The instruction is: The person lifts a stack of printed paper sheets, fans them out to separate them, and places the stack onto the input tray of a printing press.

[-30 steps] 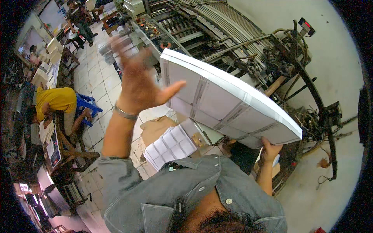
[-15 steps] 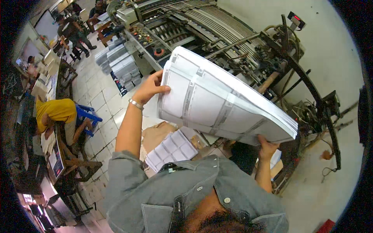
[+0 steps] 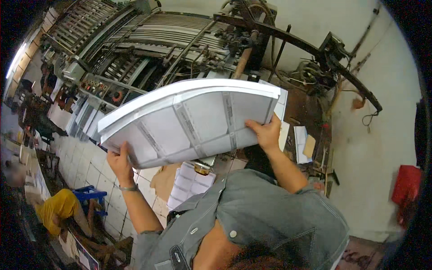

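A thick stack of large printed sheets (image 3: 202, 117), white with grey bands, spans the space in front of my chest and bows upward in the middle. My left hand (image 3: 120, 164) grips its near left corner, thumb on the printed face and fingers behind. At the right end my right hand (image 3: 267, 131) pinches the edge, with its thumb pressed on the face; the fingers behind are mostly hidden. Below the stack, a pile of similar printed sheets (image 3: 189, 186) lies low down on brown paper (image 3: 163, 183), with a roll of tape (image 3: 202, 169) by its edge.
A large machine with slatted beds (image 3: 166, 29) stands beyond the stack, its dark metal arm (image 3: 306, 38) reaching right. More paper piles (image 3: 84, 118) sit at the left. A person in yellow (image 3: 60, 207) is near a blue stool (image 3: 92, 195). Something red (image 3: 406, 184) is at the far right.
I have turned to the right with the stack. Its left end has dropped and its right end has risen, so it now lies more across the view, with both hands still holding it.
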`<action>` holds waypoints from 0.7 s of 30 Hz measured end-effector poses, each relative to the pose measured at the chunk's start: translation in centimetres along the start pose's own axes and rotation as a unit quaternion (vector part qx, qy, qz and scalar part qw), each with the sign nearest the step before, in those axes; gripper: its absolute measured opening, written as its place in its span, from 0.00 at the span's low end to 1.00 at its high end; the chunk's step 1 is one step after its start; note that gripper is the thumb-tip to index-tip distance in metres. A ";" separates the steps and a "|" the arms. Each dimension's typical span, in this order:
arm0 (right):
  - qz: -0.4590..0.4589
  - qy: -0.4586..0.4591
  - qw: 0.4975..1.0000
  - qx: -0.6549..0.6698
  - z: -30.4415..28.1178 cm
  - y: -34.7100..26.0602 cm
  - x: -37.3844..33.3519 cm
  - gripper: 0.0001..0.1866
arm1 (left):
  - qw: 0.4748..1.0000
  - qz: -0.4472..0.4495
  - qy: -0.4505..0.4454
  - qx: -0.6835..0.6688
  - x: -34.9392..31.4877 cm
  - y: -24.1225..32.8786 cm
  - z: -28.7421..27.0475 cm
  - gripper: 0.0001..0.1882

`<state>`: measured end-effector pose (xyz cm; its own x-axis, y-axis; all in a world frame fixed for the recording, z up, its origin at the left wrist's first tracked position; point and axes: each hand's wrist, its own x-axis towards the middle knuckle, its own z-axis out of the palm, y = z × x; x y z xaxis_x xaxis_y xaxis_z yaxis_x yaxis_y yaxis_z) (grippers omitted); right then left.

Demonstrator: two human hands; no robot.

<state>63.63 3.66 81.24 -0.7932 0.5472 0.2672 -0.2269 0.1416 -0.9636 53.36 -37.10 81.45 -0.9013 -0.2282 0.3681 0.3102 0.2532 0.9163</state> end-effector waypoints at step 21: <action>-0.035 -0.006 0.999 -0.017 -2.4 1.9 -2.6 0.16 | 0.985 -0.046 -0.115 -0.118 1.4 -0.1 0.6 0.22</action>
<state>66.64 4.43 78.72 -0.7826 0.5251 0.3344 -0.2635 0.2073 -0.9421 51.86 -36.84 81.80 -0.9653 -0.0135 0.2607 0.2605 0.0097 0.9654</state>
